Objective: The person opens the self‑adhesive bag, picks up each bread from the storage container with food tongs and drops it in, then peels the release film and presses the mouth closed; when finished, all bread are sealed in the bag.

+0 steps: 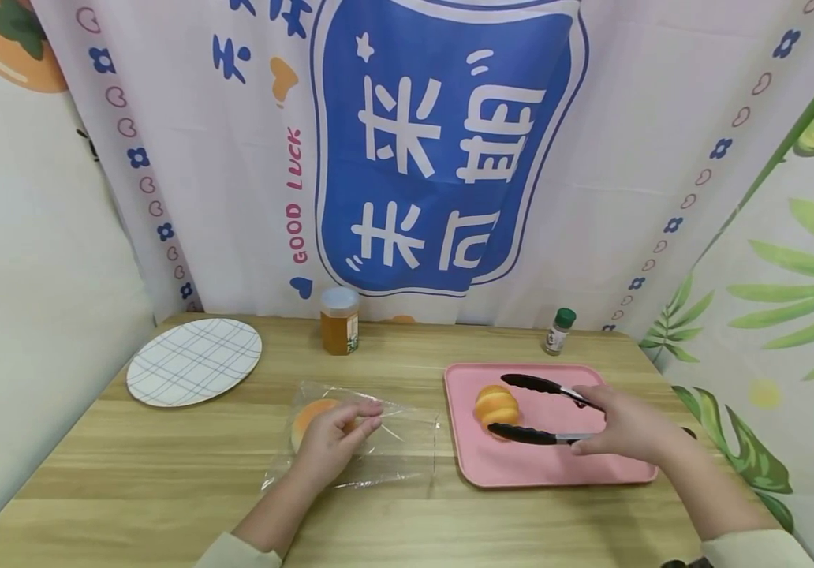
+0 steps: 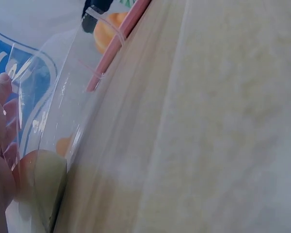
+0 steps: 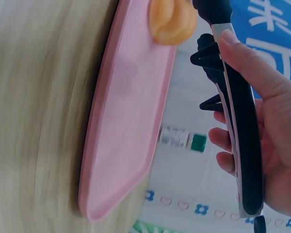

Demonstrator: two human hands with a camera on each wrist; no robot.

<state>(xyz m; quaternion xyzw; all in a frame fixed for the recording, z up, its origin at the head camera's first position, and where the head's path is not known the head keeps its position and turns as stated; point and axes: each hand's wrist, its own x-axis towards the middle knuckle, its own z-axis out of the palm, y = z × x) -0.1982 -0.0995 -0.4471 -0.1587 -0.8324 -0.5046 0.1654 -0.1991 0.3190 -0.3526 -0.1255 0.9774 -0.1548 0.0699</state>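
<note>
My left hand (image 1: 329, 446) pinches the upper side of a clear plastic bag (image 1: 407, 457), thumb and fingertips together in the head view. Inside the bag lies a round bun (image 1: 306, 418), partly covered by that hand; its pale side (image 2: 51, 179) shows in the left wrist view. With my right hand (image 1: 630, 426) I hold a pair of black-and-silver tongs (image 3: 245, 145), thumb on one arm and fingers round the other. Their black tips are spread on either side of a ridged golden bread roll (image 1: 497, 406), which sits at the left of a pink tray (image 1: 556, 467).
A checked white plate (image 1: 194, 363) is at the back left of the wooden table (image 1: 130, 489). Near the back edge stand a honey-coloured jar (image 1: 339, 323) and a small green-capped shaker (image 1: 559, 331). A printed curtain (image 1: 251, 197) hangs behind.
</note>
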